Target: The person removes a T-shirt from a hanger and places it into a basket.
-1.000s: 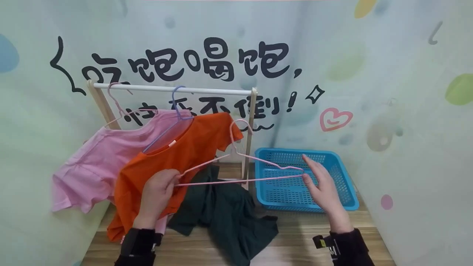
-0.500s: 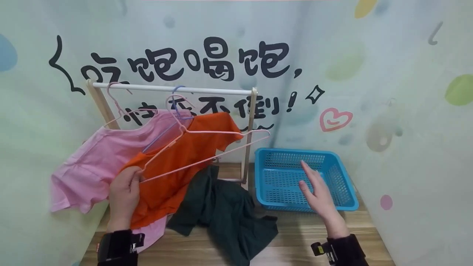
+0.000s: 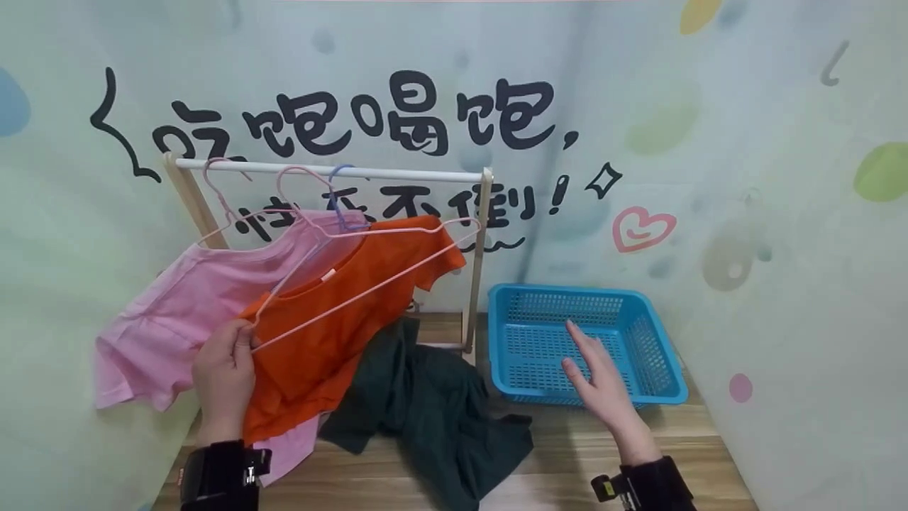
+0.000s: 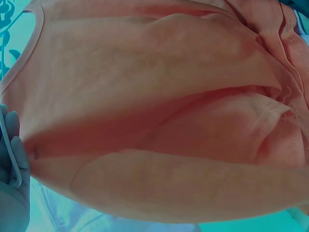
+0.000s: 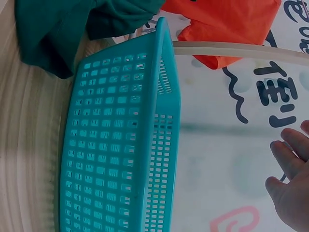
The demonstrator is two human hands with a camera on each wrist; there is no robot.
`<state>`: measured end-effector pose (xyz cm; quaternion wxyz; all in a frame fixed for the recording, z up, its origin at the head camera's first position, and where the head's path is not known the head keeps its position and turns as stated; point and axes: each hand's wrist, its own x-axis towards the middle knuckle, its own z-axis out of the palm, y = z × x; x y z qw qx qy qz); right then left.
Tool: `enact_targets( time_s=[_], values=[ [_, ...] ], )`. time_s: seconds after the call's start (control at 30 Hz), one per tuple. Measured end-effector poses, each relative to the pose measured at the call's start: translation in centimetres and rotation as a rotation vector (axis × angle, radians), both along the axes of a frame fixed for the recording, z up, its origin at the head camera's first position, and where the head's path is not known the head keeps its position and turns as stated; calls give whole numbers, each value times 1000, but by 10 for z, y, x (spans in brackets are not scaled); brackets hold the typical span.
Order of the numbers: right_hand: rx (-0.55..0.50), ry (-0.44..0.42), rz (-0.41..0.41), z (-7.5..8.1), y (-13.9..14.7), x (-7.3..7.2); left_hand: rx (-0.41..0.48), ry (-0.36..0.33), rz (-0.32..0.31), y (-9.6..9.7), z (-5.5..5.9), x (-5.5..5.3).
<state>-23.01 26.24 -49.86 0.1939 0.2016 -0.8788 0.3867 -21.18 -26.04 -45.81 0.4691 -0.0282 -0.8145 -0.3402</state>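
Observation:
In the head view my left hand point(image 3: 225, 369) pinches one end of a bare pink hanger point(image 3: 365, 287), tilted with its far end up to the right. The hanger is in front of an orange T-shirt point(image 3: 312, 355) on a blue hanger point(image 3: 336, 202). Behind that, a pink T-shirt point(image 3: 198, 298) hangs from another pink hanger point(image 3: 220, 191). The left wrist view is mostly filled by the orange cloth, with the fingers point(image 4: 14, 150) at its left edge. My right hand point(image 3: 603, 380) holds nothing, fingers extended, above the blue basket point(image 3: 589, 394).
A clothes rack with a white rail point(image 3: 411, 174) and wooden posts stands at the back left. On the wooden table point(image 3: 567, 468) lies a crumpled dark green garment point(image 3: 440, 419). Printed wall sheets enclose the back and both sides.
The left hand has carried the pink hanger left and tilted it, its hook now near the rail. My right hand has let go of the hanger's other end and drifted slightly left.

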Motion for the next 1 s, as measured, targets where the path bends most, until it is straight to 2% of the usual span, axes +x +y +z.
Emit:
enact_targets(
  time_s=[0.33,0.53,0.77,0.87,1.0],
  values=[
    [8,14,6,-4,-1,2,14,-32,29,-2,2,-2],
    [12,33,34,-9,-3,2,16,-14,17,4,2,-7],
    [56,99,116,-23,-20,4,-28,1,22,21,7,-19],
    [65,127,151,-30,-28,6,-63,2,14,30,11,-25],
    [81,125,175,-38,-40,9,-81,-18,9,42,20,-33]
  ],
)
